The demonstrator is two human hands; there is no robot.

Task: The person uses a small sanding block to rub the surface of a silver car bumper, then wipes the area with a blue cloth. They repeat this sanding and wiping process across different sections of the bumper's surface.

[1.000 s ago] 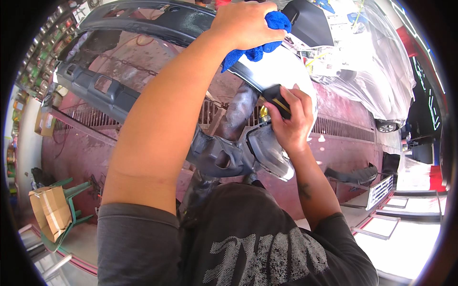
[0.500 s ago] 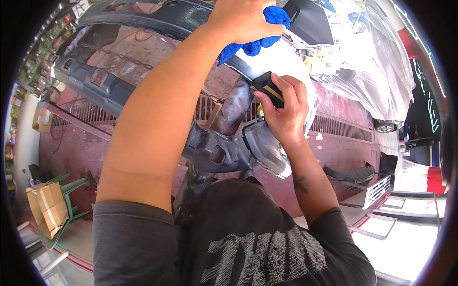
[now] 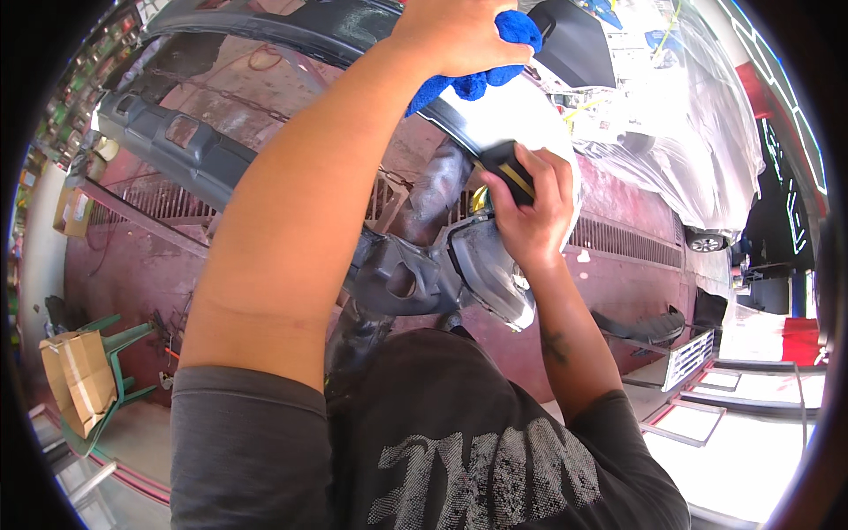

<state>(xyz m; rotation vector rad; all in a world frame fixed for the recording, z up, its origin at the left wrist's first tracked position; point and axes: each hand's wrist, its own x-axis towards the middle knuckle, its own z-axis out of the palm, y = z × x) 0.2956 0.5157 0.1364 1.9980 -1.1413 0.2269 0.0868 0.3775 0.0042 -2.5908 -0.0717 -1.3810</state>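
Observation:
At the top middle, my left hand (image 3: 455, 40) is closed around a crumpled blue cloth (image 3: 517, 34), over a car bumper (image 3: 477, 115). This part of the bumper is glossy and washed out by glare. My right hand (image 3: 541, 208) grips a black hand block with a yellowish stripe (image 3: 512, 170), its fingers over the top and the thumb at the near side. The block rests against the bumper, close to its dark inner edge. Below the block, the grey end piece of the bumper (image 3: 486, 265) curves down toward me.
A grey moulded car part (image 3: 177, 146) lies at the left. A plastic-draped car (image 3: 689, 159) stands at the right. A green chair (image 3: 132, 340) bears a cardboard box (image 3: 78, 380). Floor grates (image 3: 627, 240) cross the reddish floor, and a dark trim piece (image 3: 649, 327) lies right.
My right hand and the block have shifted slightly right and down along the bumper. The left hand keeps its hold on the blue cloth. The whole view has turned a little.

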